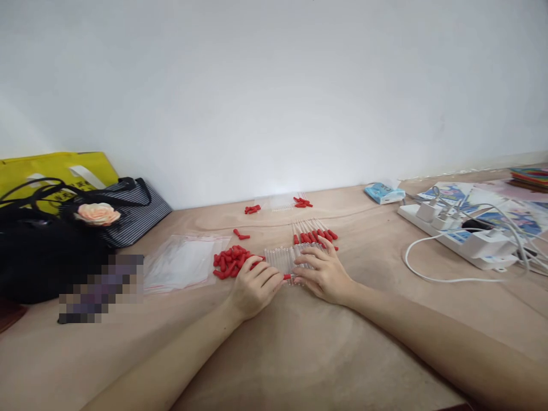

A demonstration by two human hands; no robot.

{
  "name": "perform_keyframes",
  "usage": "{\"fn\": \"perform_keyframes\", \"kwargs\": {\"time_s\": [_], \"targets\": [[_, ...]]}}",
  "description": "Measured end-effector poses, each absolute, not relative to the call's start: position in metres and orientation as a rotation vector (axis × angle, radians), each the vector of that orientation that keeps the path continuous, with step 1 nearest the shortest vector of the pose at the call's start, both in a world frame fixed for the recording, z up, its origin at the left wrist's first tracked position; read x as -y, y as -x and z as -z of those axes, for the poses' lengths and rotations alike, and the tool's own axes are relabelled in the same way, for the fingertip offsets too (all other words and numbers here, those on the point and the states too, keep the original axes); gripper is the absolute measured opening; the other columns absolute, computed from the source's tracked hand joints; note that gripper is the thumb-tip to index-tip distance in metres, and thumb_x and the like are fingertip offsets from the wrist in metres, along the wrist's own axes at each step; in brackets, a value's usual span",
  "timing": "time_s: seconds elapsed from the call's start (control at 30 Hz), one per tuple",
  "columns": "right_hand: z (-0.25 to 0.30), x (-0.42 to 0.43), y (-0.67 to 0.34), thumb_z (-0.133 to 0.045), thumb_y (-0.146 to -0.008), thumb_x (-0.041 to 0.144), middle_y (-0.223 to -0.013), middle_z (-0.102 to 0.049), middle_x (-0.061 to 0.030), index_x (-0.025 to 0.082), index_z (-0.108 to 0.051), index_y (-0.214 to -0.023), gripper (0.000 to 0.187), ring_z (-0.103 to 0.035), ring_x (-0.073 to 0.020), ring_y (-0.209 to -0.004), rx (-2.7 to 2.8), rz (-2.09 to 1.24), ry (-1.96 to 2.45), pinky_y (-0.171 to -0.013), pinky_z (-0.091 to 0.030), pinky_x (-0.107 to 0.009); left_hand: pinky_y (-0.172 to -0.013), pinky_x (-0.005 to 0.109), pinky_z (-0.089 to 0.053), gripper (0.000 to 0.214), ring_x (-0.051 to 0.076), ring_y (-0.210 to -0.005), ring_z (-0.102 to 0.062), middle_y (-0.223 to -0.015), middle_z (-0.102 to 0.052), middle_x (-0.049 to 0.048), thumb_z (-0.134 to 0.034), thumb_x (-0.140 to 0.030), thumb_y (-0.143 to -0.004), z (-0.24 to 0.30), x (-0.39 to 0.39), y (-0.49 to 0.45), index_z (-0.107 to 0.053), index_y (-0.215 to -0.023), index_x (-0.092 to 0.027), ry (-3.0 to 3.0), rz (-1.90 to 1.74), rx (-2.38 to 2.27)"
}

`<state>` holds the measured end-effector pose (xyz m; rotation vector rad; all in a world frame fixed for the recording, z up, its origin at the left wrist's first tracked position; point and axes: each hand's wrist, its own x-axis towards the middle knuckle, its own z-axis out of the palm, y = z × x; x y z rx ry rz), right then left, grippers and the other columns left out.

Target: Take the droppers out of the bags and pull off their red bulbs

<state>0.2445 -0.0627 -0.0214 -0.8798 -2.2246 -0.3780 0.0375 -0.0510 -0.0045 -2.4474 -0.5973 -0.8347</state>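
Note:
My left hand is closed around the end of a small red rubber bulb. Facing it, my right hand has its fingers curled over a clear glass tube that meets the bulb. How far the tube sits inside the bulb cannot be made out. A row of clear glass tubes lies just behind my fingers, partly covered by my right hand. Left of them is a pile of red rubber bulbs. Beyond my right hand, several droppers with red bulbs lie side by side, tips pointing away.
Clear plastic bags lie at left, near a striped bag and yellow bag. More red bulbs sit near the wall. At right are a blue tissue pack, a white power strip with looping cables, and printed papers.

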Motion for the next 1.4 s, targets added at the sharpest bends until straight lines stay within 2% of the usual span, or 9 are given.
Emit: {"fn": "perform_keyframes", "kwargs": {"time_s": [0.13,0.2,0.33,0.47,1.4], "targets": [[0.022,0.064,-0.243,-0.046,-0.085,0.031,-0.088,-0.065,0.0000,0.025,-0.063,-0.085,0.018,-0.052,-0.0167,-0.093,2.204,0.379,0.853,-0.100,-0.013,-0.048,-0.087,0.038,-0.039,0.018,0.018,-0.093,-0.058,-0.098,-0.067,0.0038,-0.050,-0.026,-0.082,0.006,0.049,-0.038,-0.059,-0.097,-0.020,2.493,0.828,0.640],[0.022,0.065,-0.243,-0.047,-0.084,0.029,-0.084,-0.065,0.0001,0.024,-0.063,-0.086,0.017,-0.052,-0.0163,-0.092,2.197,0.393,0.819,-0.100,-0.014,-0.048,-0.091,0.040,-0.037,0.019,0.020,-0.101,-0.056,-0.104,-0.065,0.0051,-0.048,-0.025,-0.084,0.007,0.047,-0.039,-0.059,-0.098,-0.019,2.521,0.830,0.608],[0.023,0.064,-0.244,-0.046,-0.084,0.021,-0.065,-0.063,0.0026,0.023,-0.062,-0.089,0.016,-0.054,-0.0145,-0.086,2.170,0.429,0.730,-0.100,-0.018,-0.046,-0.094,0.041,-0.037,0.013,0.019,-0.102,-0.057,-0.099,-0.067,0.0029,-0.049,-0.020,-0.083,0.007,0.047,-0.038,-0.061,-0.085,-0.018,2.547,0.893,0.542],[0.024,0.063,-0.245,-0.044,-0.083,0.015,-0.057,-0.059,0.0032,0.019,-0.060,-0.088,0.017,-0.055,-0.0129,-0.079,2.166,0.487,0.607,-0.097,-0.025,-0.043,-0.098,0.041,-0.033,0.009,0.018,-0.099,-0.058,-0.094,-0.068,0.0006,-0.052,-0.018,-0.082,0.004,0.050,-0.035,-0.061,-0.080,-0.017,2.514,0.914,0.443],[0.025,0.065,-0.245,-0.046,-0.083,0.017,-0.054,-0.057,0.0036,0.016,-0.058,-0.082,0.012,-0.054,-0.0123,-0.075,2.156,0.483,0.509,-0.094,-0.028,-0.042,-0.103,0.044,-0.030,0.009,0.015,-0.095,-0.061,-0.091,-0.069,0.0034,-0.051,-0.011,-0.082,-0.005,0.063,-0.031,-0.059,-0.078,-0.013,2.480,0.889,0.313]]}}
